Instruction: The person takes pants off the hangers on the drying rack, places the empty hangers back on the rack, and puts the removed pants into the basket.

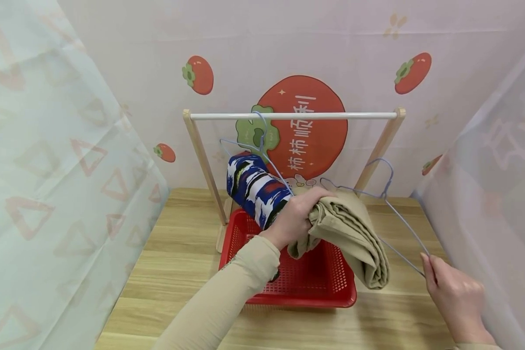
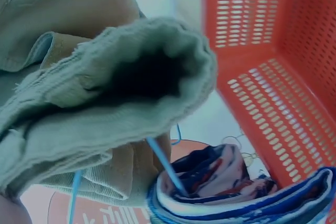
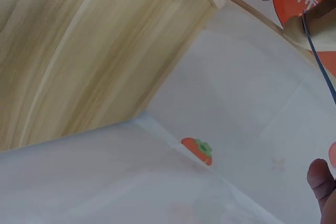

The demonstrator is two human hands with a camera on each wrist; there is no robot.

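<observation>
My left hand (image 1: 295, 216) grips folded khaki trousers (image 1: 352, 223) above the red basket, and their rolled lower edge droops to the right. In the left wrist view, an open tube-like fold of the khaki cloth (image 2: 115, 124) fills the upper left. At the right, my right hand (image 1: 457, 291) pinches one end of a blue wire hanger (image 1: 407, 224). This hanger's far end overlaps the trousers, and its hook stands free of the rail. Just left of my left hand, a blue, white and red patterned garment (image 1: 258, 187) hangs from another blue hanger (image 1: 262, 146).
A white rail (image 1: 354, 115) on wooden posts stands at the back, with the patterned garment's hanger hooked on it. Beneath is the red perforated basket (image 1: 302, 302) on the wooden table (image 1: 157, 287). Printed cloth walls (image 1: 127, 29) enclose the back and sides.
</observation>
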